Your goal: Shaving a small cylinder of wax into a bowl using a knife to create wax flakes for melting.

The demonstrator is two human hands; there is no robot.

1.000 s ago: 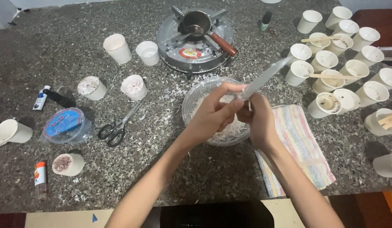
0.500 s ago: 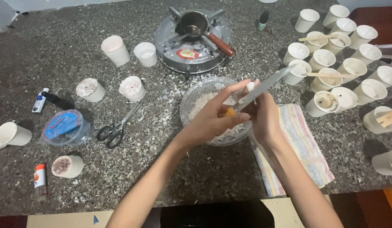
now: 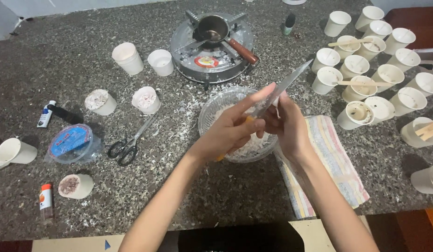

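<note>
2 hands (image 3: pixel 258 126) gripping knife (image 3: pixel 284 86), above glass bowl (image 3: pixel 211 109)

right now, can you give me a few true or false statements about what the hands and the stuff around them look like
1. The left hand grips a knife with a yellow handle. True.
2. Both hands are over a clear bowl of white shavings. True.
3. The scissors lie inside the bowl. False: they lie on the counter, left of it.
4. The right hand holds a paper cup. False: it pinches a small white piece against the blade.
5. The striped cloth covers the stove. False: it lies right of the bowl.

Home craft bench: stove (image 3: pixel 211 46), cups (image 3: pixel 366 70).
</note>
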